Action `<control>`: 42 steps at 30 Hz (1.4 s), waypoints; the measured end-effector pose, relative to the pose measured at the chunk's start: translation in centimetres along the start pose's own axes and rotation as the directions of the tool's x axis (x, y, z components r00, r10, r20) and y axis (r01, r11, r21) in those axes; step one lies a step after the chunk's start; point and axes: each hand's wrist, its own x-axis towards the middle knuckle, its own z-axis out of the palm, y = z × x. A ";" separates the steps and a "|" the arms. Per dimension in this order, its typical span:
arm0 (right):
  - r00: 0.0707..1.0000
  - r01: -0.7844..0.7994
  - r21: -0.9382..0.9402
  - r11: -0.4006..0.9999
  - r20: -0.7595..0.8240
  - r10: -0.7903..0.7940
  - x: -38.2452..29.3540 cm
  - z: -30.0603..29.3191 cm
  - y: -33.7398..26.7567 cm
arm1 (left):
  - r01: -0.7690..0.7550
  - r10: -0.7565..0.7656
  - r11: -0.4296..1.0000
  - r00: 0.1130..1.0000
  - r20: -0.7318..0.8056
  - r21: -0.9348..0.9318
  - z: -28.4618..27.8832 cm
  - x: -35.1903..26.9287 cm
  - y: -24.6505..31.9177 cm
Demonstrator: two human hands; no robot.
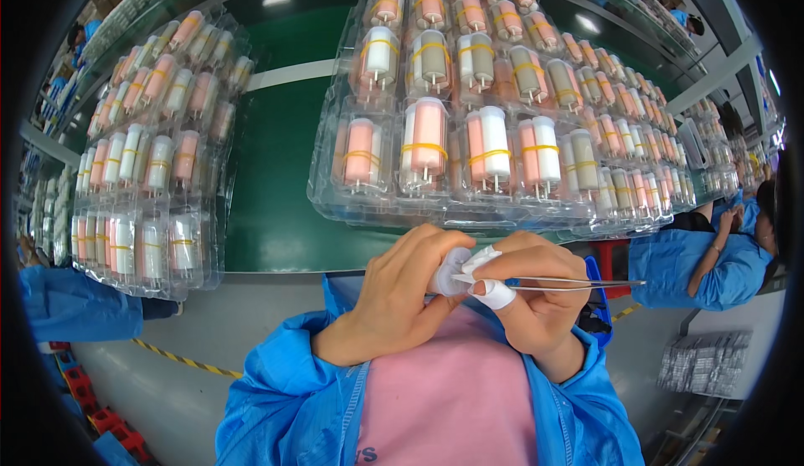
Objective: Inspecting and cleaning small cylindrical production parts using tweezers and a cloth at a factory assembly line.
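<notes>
Close to my chest, my left hand [402, 290] is closed around a small plastic cylinder [451, 272] with a pale, translucent round end. My right hand [540, 290] pinches metal tweezers [578, 284] between the thumb and a finger, both wrapped in white tape. The tweezers' tips meet the cylinder's end, partly hidden by the taped fingers. Beyond my hands, a stack of clear plastic trays [452, 215] bears pink, white and grey cylinders, bundled with yellow rubber bands and showing thin white stems.
Another stack of clear trays [217, 240] with similar bundles stands at the left on the green worktop [282, 215]. Co-workers in blue sit at the far right [672, 268] and far left [81, 306]. A blue bin [604, 334] is beside my right forearm, near a red stool [612, 265].
</notes>
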 end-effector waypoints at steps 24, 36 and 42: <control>0.984 -0.116 0.072 0.991 -0.129 0.125 -0.6 0.0 -1.0 | 0.056 -0.048 0.953 0.998 0.036 -0.298 0.1 -0.1 0.0; 0.990 -0.097 0.040 0.994 -0.095 0.100 -0.3 -0.1 -0.8 | 0.007 -0.008 0.988 1.000 -0.004 -0.155 0.2 0.2 0.2; 0.985 -0.130 0.078 0.988 -0.105 0.138 -0.5 -0.1 -0.5 | 0.035 -0.034 0.982 0.999 0.006 -0.186 0.3 0.0 0.1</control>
